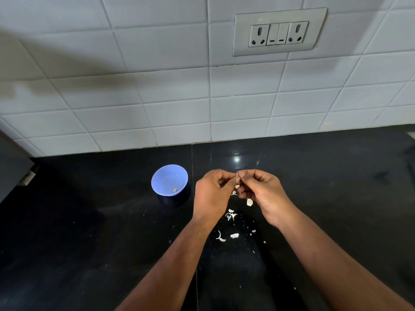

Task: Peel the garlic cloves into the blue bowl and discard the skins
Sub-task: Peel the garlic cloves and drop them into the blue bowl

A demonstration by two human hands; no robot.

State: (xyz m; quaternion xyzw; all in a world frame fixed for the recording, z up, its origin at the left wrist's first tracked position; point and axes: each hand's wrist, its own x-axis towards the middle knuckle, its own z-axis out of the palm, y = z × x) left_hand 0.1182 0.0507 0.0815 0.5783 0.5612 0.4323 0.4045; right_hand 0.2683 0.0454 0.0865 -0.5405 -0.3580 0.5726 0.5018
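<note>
Nearest: two bare forearms come in from 6 o'clock over the black counter [89, 243], converging toward center. Between them, loose garlic skins [231, 215] lie scattered on the counter, white curled flakes, some larger bits at approx 6 o'clock of the hands, tiny crumbs trailing further back toward the viewer.

Left hand [211, 194] and right hand [265, 194] meet just above the counter, fingertips touching at the top. Both pinch one garlic clove [237, 177] between thumb and forefinger tips; other fingers curled in loosely. Clove is small, pale, mostly hidden by the fingers; long axis looks roughly upright, tip toward 12 o'clock, but can't tell for sure. A pale skin flap sticks up at its top. More skin bits show just below the grip, in the gap between the palms.

Blue bowl [169, 180] sits on the counter at 9 o'clock of the hands, near but apart from the left hand, upright, mouth open to the camera. One small pale peeled piece lies inside near its 6 o'clock wall.

Far: white tiled wall [157, 97] behind the counter, w/ a grey socket plate [279, 32] at approx 1 o'clock.
</note>
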